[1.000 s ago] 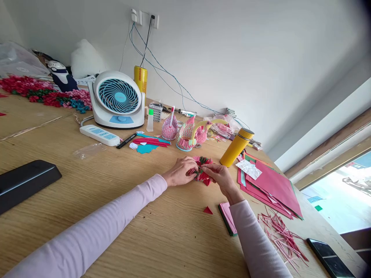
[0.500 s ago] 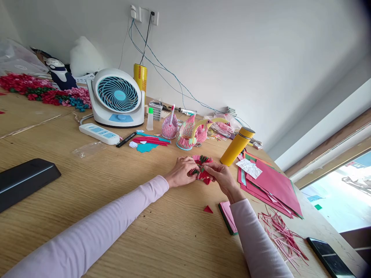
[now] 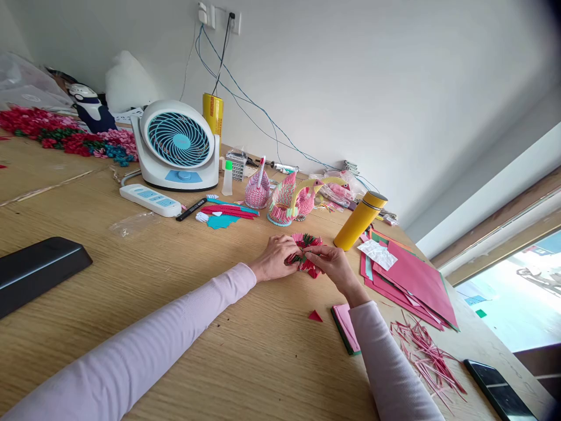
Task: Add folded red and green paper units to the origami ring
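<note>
A round folded-paper piece in red, pink and green stands on the wooden table between my hands. My left hand is curled round its left side. From the right, my right hand pinches at its middle with thumb and forefinger; any small piece between the fingertips is hidden. Nearer me lies a small red paper triangle. Beside my right forearm is a stack of pink and green paper strips, partly covered by the sleeve.
Behind my hands stand folded-paper swans and a yellow flask. Red paper sheets, thin paper offcuts and a phone lie right. A fan, power strip and black object are left.
My right fingertips have shifted slightly left over the middle of the paper piece. My left hand keeps its grip almost unmoved.
</note>
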Available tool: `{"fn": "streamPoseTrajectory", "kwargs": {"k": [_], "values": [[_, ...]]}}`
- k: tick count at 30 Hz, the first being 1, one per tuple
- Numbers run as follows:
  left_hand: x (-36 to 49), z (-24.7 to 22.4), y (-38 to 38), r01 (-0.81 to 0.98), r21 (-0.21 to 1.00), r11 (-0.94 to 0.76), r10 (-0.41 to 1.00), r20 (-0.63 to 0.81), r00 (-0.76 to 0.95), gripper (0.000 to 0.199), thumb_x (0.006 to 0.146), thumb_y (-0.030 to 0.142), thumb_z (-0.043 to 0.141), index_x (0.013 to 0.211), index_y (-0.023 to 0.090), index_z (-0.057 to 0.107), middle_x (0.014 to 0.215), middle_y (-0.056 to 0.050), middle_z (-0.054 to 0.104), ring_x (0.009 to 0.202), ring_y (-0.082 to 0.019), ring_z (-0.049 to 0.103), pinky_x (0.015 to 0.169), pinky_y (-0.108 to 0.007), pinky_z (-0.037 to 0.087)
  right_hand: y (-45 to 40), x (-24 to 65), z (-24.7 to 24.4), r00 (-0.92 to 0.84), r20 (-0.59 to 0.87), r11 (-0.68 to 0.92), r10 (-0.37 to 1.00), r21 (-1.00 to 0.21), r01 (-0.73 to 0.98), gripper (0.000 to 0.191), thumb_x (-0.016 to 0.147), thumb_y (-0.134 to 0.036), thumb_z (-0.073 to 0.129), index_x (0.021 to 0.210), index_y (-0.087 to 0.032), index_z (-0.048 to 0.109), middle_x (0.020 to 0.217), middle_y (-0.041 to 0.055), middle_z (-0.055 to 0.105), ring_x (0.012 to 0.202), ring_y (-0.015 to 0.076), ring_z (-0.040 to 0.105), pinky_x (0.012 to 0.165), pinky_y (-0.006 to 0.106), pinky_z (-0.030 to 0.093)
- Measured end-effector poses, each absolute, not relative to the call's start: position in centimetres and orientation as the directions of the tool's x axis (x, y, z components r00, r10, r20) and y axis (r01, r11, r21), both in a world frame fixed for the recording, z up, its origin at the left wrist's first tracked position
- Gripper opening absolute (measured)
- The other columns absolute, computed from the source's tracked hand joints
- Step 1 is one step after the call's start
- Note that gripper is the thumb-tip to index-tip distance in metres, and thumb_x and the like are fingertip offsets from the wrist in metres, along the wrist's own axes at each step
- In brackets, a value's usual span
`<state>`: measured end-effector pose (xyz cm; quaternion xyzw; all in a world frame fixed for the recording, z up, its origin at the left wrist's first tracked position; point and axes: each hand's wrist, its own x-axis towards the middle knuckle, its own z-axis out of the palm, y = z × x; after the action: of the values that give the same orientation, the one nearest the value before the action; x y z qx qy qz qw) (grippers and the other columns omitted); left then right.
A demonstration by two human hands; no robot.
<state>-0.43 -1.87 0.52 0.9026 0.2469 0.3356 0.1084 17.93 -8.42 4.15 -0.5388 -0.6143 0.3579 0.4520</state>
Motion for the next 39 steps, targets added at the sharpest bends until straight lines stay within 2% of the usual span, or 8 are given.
{"fn": "streamPoseTrajectory", "kwargs": {"k": [9,16,20,26,28,31,33,39], "values": [[-0.40,0.24,-1.66,0.370,0.343,-0.863,0.504,0.559,0.658,0.012,0.080,0.023,0.063,0.092,0.019,0.062,0.100,-0.003,0.069,0.107,-0.023,0.056,0.094,-0.041,0.038,-8.07,18.41,3.67,-0.112,0.219,0.245,0.969,-0.847,0.472,0.040,0.079,-0.049,0.069,0.100,-0.016,0.079,0.063,0.0047,0.068,0.049,0.0131,0.052,0.044,0.024,0.039],[-0.52,0.35,-1.90,0.363,0.394,-0.845,0.533,0.547,0.646,0.018,0.080,0.023,0.064,0.096,0.020,0.056,0.100,-0.004,0.067,0.103,-0.024,0.058,0.091,-0.040,0.038,-8.27,17.95,3.97,-0.090,0.303,0.290,0.949,-0.721,0.629,0.027,0.079,-0.039,0.069,0.092,-0.020,0.080,0.065,0.0037,0.070,0.050,0.0132,0.052,0.048,0.025,0.041],[-0.54,0.38,-2.04,0.361,0.412,-0.837,0.544,0.550,0.634,0.027,0.078,0.021,0.063,0.101,0.020,0.051,0.097,-0.004,0.064,0.095,-0.023,0.059,0.091,-0.040,0.039,-8.44,17.58,3.95,-0.092,0.267,0.256,0.959,-0.685,0.682,0.022,0.079,-0.033,0.066,0.091,-0.020,0.079,0.057,0.0016,0.066,0.045,0.0129,0.053,0.048,0.025,0.042],[-0.63,0.35,-2.03,0.353,0.414,-0.839,0.539,0.541,0.645,0.028,0.077,0.022,0.064,0.100,0.020,0.049,0.099,-0.004,0.063,0.096,-0.023,0.058,0.090,-0.039,0.038,-8.46,17.97,4.10,-0.115,0.230,0.240,0.966,-0.644,0.727,0.025,0.083,-0.037,0.064,0.097,-0.021,0.076,0.053,-0.0012,0.063,0.047,0.0141,0.057,0.051,0.024,0.045],[-0.67,0.28,-1.99,0.352,0.412,-0.841,0.536,0.539,0.650,0.028,0.076,0.021,0.064,0.100,0.020,0.048,0.100,-0.004,0.062,0.096,-0.023,0.058,0.090,-0.039,0.038,-8.39,18.15,4.14,-0.134,0.254,0.261,0.958,-0.576,0.775,0.022,0.083,-0.035,0.064,0.095,-0.022,0.076,0.060,0.0001,0.068,0.053,0.0152,0.060,0.054,0.024,0.046],[-0.66,0.16,-1.93,0.355,0.408,-0.841,0.535,0.536,0.653,0.029,0.076,0.021,0.064,0.101,0.020,0.048,0.100,-0.004,0.062,0.096,-0.023,0.057,0.090,-0.038,0.039,-8.21,18.28,3.98,-0.159,0.286,0.279,0.945,-0.449,0.849,0.017,0.083,-0.030,0.066,0.095,-0.025,0.076,0.080,0.0020,0.075,0.068,0.0174,0.066,0.064,0.026,0.047],[-0.60,0.10,-1.90,0.358,0.407,-0.841,0.536,0.535,0.653,0.030,0.077,0.021,0.064,0.102,0.020,0.048,0.100,-0.004,0.062,0.097,-0.023,0.057,0.090,-0.039,0.039,-8.09,18.28,3.80,-0.165,0.285,0.276,0.944,-0.411,0.869,0.017,0.083,-0.029,0.066,0.096,-0.025,0.076,0.087,0.0021,0.076,0.073,0.0175,0.067,0.067,0.026,0.047],[-0.33,0.18,-1.93,0.361,0.414,-0.836,0.543,0.524,0.657,0.032,0.076,0.020,0.064,0.103,0.020,0.048,0.103,-0.005,0.063,0.102,-0.024,0.057,0.094,-0.040,0.039,-8.22,18.19,3.85,-0.149,0.233,0.234,0.961,-0.397,0.887,0.019,0.086,-0.034,0.064,0.097,-0.024,0.075,0.059,-0.0019,0.067,0.057,0.0150,0.061,0.059,0.024,0.043]]}}
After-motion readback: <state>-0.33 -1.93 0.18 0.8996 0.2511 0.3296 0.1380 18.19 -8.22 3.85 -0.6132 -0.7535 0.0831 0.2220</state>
